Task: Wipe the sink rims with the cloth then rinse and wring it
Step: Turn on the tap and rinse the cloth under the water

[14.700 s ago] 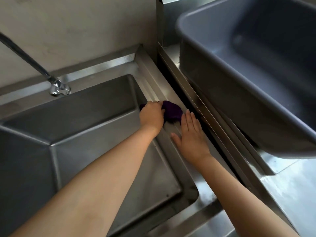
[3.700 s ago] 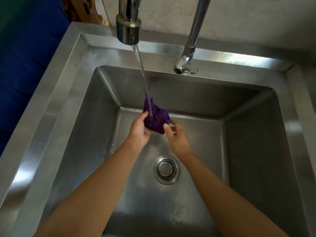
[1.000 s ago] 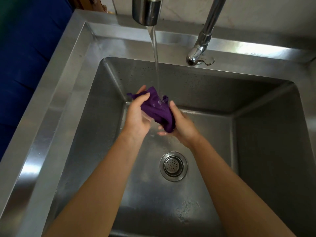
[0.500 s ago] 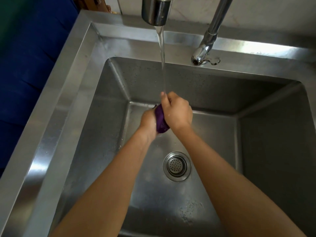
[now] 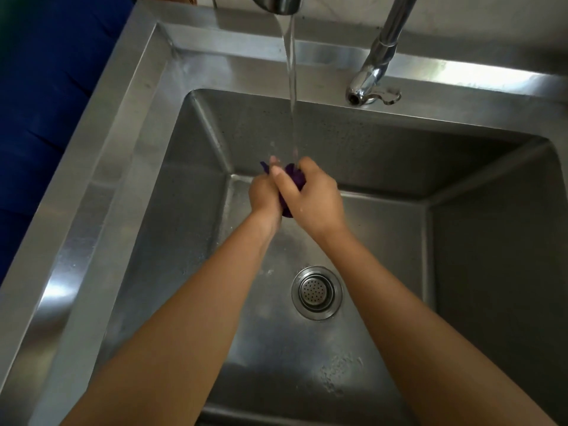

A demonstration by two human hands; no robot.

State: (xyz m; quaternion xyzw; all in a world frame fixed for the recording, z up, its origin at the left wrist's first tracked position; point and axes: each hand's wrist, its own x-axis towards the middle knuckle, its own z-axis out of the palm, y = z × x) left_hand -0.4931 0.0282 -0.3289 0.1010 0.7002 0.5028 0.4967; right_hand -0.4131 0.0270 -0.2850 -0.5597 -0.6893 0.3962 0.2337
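Steel sink point(image 5: 92, 210), tap water point(image 5: 291, 87) running. Cloth point(image 5: 293, 176), spread open a second ago, now balled just beyond the drain point(image 5: 317, 293); left hand point(image 5: 264, 198) and right hand point(image 5: 313, 198) both clench it. Rinse likely turning into wringing.

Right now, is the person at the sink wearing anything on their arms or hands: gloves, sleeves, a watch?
Nothing shows: the left hand and the right hand are bare, no gloves, and both forearms are bare to the frame's edge, no sleeve, watch or bracelet.

cloth point(image 5: 294, 176) now balled up, seemingly squeezed tighter
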